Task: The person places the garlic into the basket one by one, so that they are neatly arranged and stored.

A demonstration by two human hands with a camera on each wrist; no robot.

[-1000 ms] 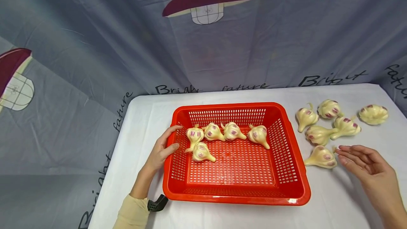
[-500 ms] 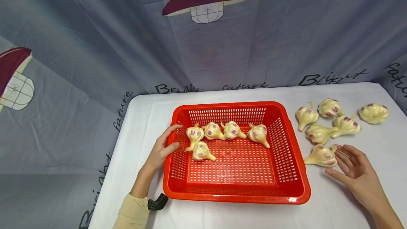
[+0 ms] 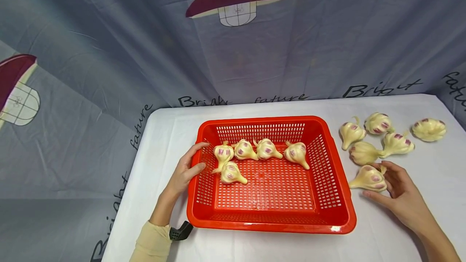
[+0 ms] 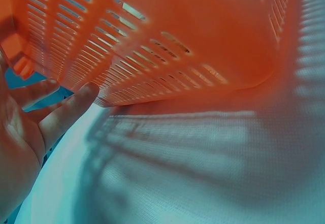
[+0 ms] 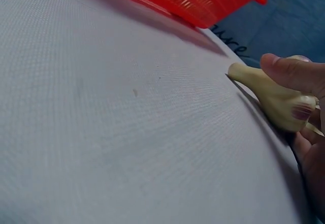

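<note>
Honestly my right hand (image 3: 395, 189) only half-cups the garlic bulb (image 3: 368, 178) lying on the bench (image 3: 164, 140) just right of the red basket (image 3: 342, 189), grip loose around it, so it could roll away, while my left hand (image 3: 185, 172) rests open-fingered on the basket's left rim.

White table (image 3: 255, 110), grey lamp-printed backdrop (image 3: 109, 51)
</note>
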